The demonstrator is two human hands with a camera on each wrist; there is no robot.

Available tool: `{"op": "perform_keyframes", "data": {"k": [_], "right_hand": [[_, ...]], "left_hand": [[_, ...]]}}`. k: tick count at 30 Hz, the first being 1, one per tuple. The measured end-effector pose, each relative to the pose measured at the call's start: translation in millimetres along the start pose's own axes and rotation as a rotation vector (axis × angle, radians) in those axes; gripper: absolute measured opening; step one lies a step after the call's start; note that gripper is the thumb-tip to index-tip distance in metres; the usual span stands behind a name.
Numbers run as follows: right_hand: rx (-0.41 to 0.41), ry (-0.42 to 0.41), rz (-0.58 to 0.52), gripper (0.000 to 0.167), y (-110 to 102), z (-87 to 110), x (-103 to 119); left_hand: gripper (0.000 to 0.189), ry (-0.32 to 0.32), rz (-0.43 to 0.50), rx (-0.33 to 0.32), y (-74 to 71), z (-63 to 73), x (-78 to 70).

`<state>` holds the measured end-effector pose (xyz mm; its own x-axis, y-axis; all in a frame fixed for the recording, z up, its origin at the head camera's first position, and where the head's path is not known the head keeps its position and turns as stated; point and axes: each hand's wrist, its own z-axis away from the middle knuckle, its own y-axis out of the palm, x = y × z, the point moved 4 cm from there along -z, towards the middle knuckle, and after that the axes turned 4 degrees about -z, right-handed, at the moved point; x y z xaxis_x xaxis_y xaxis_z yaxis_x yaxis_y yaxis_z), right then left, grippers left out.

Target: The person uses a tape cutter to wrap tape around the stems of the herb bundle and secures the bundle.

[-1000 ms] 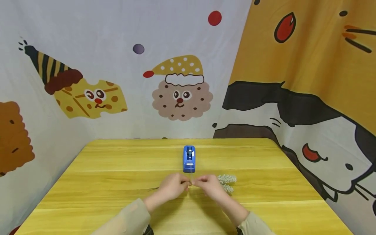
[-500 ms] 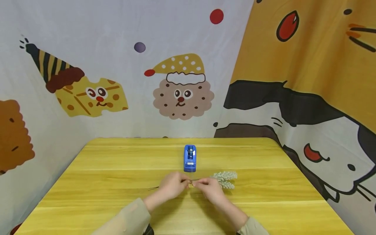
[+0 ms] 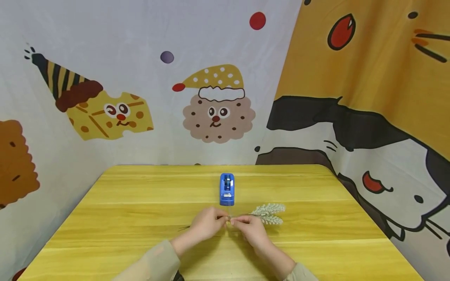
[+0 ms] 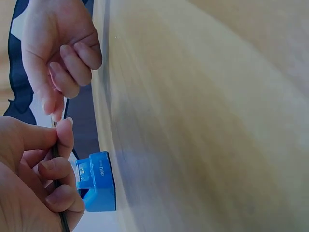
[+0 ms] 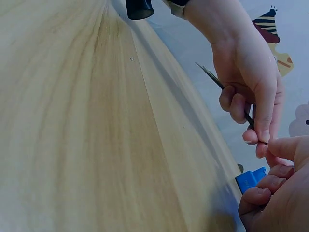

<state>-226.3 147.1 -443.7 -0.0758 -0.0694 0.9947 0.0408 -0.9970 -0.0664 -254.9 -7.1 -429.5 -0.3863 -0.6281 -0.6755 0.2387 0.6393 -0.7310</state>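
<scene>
Two pale, bushy flower sprigs (image 3: 268, 214) with thin dark stems lie across both hands, heads to the right. My left hand (image 3: 207, 223) grips the stems (image 4: 57, 186); their cut ends (image 5: 207, 72) poke out past its little-finger side. My right hand (image 3: 252, 231) pinches with thumb and forefinger right beside the left fingertips, where a clear tape strip (image 3: 230, 210) reaches the stems. Whether that pinch takes in the stems besides the tape, I cannot tell. The strip runs back to a blue tape dispenser (image 3: 227, 190) just beyond the hands.
The wooden table (image 3: 140, 187) extends on all sides of the hands. Behind it hangs a white and orange cloth (image 3: 158, 23) printed with cartoon figures. A black cylindrical object (image 5: 139, 8) shows at the top of the right wrist view.
The right hand has moved slightly down and towards me, uncovering more of the stems and flower heads. The left hand stays nearly still, gripping the stems. The dispenser remains in place.
</scene>
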Motion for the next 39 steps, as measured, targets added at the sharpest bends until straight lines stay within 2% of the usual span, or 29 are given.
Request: {"op": "perform_keyframes", "data": {"k": [3,8,13,22,28,35,39], "right_hand": [[0.005,-0.004,-0.025,0.024,0,0.7,1],[-0.007,0.005,-0.04,0.024,-2,-10.6,-16],[-0.017,-0.014,-0.049,0.025,-1,-17.9,-23],[-0.042,-0.064,-0.073,0.025,6,-22.7,-24],[-0.083,-0.086,-0.073,0.024,9,-24.4,-25],[-0.16,-0.127,-0.032,0.013,10,-24.9,-27],[-0.195,-0.151,-0.022,0.021,11,-23.9,-24]], "left_hand": [[0.018,-0.007,0.018,0.006,-0.8,-1.1,0.7],[0.017,-0.024,0.052,0.011,-2.9,-2.0,2.0],[0.017,-0.005,0.061,0.005,-4.8,-5.1,4.6],[0.018,0.011,0.124,0.044,-7.8,-9.8,10.3],[0.018,0.02,0.128,0.065,-9.0,-10.5,11.5],[0.018,0.029,0.125,0.091,-8.7,-11.1,11.5],[0.018,0.028,0.112,0.106,-7.8,-11.5,11.5]]}}
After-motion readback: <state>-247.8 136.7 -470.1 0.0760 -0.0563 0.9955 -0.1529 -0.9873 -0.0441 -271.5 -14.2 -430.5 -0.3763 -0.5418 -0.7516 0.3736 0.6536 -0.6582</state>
